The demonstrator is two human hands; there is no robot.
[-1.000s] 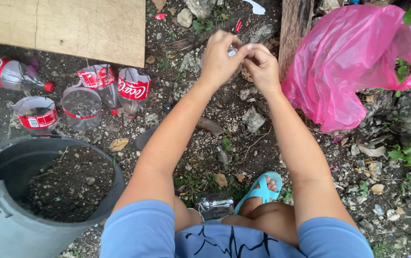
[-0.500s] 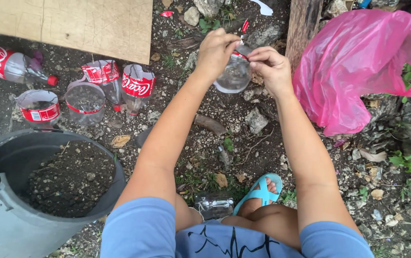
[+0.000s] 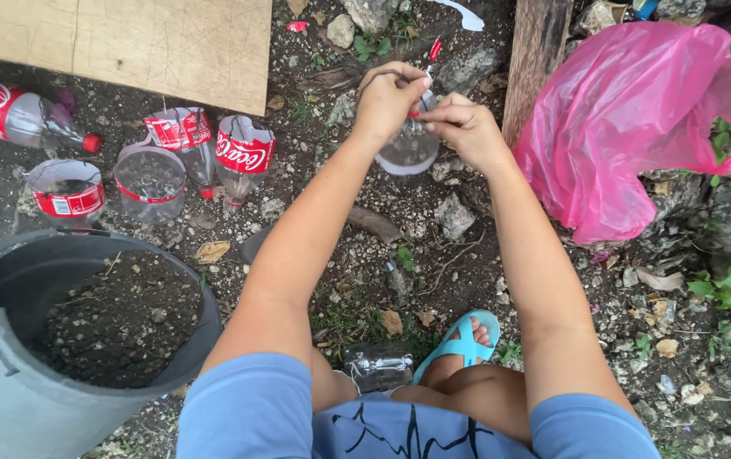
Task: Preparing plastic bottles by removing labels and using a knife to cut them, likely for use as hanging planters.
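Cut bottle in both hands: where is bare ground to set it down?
Bare dirt lies between the grey bucket and left forearm, and right of the right arm below the pink bag. Crowded: cut bottles left, under the wooden board.

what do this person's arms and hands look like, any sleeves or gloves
Both arms are bare from short blue sleeves down. The left hand and right hand wear no gloves; no rings, watch or bracelet show in this view.

Red-and-white labels wrap the cut bottle pieces on the ground at left and a whole bottle lying beside them; a pink plastic bag sits right.
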